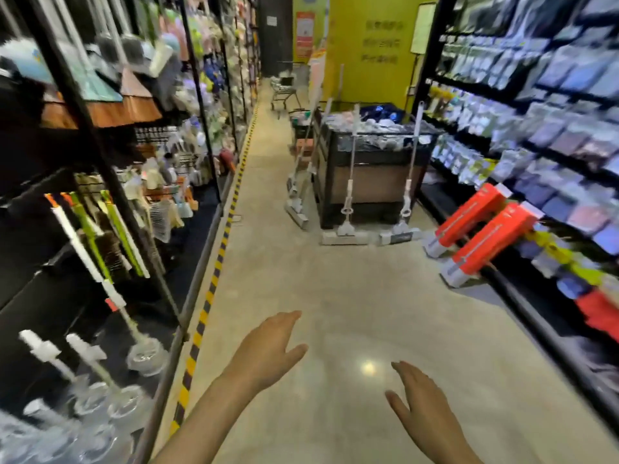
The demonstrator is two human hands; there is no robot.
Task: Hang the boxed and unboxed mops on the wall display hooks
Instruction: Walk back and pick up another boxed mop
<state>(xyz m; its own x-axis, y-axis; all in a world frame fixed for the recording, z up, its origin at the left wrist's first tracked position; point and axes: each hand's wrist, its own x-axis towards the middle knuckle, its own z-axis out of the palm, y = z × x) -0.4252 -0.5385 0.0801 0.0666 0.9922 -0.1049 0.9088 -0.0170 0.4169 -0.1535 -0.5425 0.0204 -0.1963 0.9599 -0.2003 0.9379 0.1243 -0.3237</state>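
The step in hand looks like the walk down the aisle to fetch the next mop: nothing is carried yet. The left-hand shelving, with hanging brooms and long-handled tools, seems to be the wall display, though its hooks are too blurred to make out. Ahead, a dark display bin stands in the aisle, with 3 unboxed mops propped upright against it, heads on the floor. Right of it, 2 boxed mops in red cartons lean against the right-hand shelving, lower ends on the floor.

The next move probably calls for crossing the open floor and gripping 1 mop by its shaft or carton. The bin narrows the aisle, and a shopping cart stands far behind it.

The left hand and the right hand are both held out low, fingers straight and loosely spread, holding nothing.
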